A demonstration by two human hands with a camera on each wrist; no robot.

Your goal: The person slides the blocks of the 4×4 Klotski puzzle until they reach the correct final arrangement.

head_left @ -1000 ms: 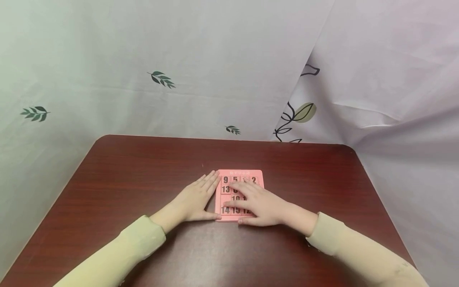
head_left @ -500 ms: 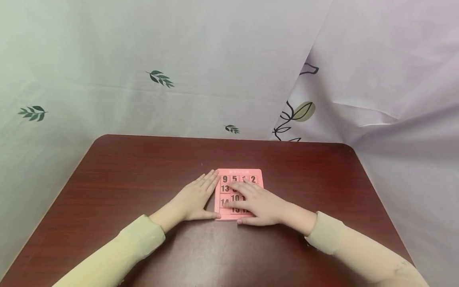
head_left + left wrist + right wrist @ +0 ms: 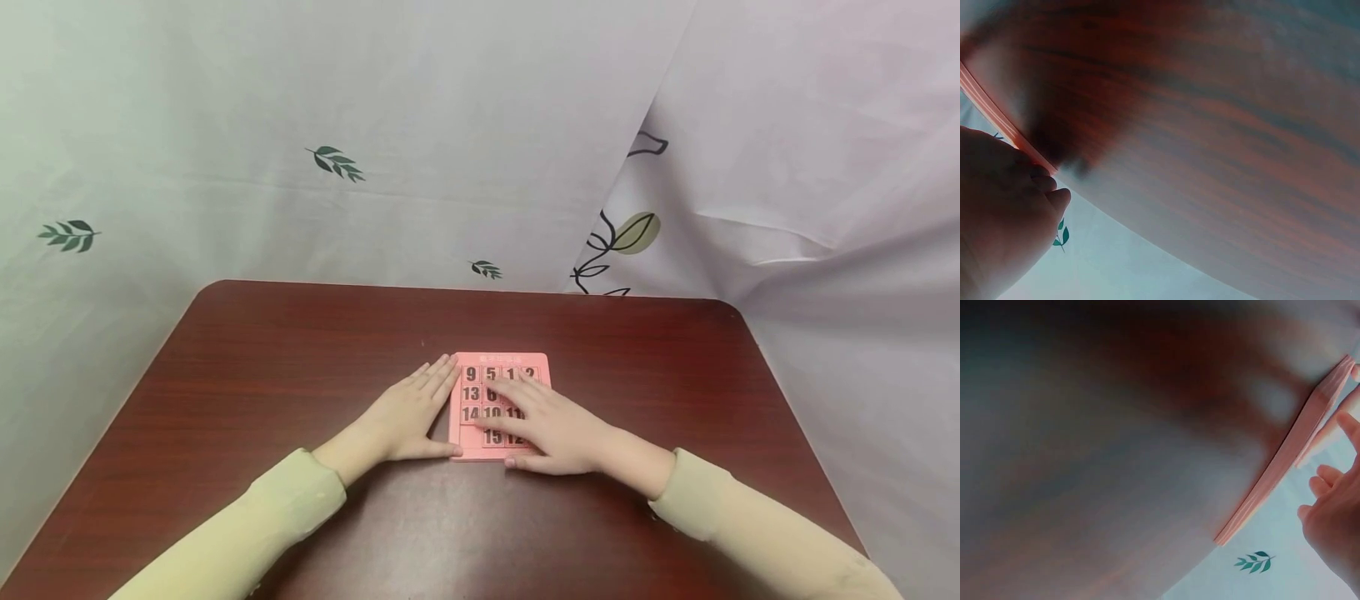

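Note:
A pink sliding number puzzle lies on the table, black numbers on its square tiles. Tile 14 sits in the third row under tile 13; the lower left cell beneath it is vacant. Along the puzzle's left edge lie the straight fingers of my left hand, its thumb at the near left corner. My right hand is spread over the right part, fingertips above the middle tiles, thumb by the near edge. It hides several right-hand tiles. In the right wrist view, the puzzle's side shows beside that hand.
The dark red wooden table has rounded far corners. Behind it hangs a pale curtain with leaf prints, and a fold of cloth hangs at the right.
Tile 14 has slid up one cell, away from me, leaving the lower left cell vacant. My right hand has shifted slightly to the right; the left hand has stayed in place.

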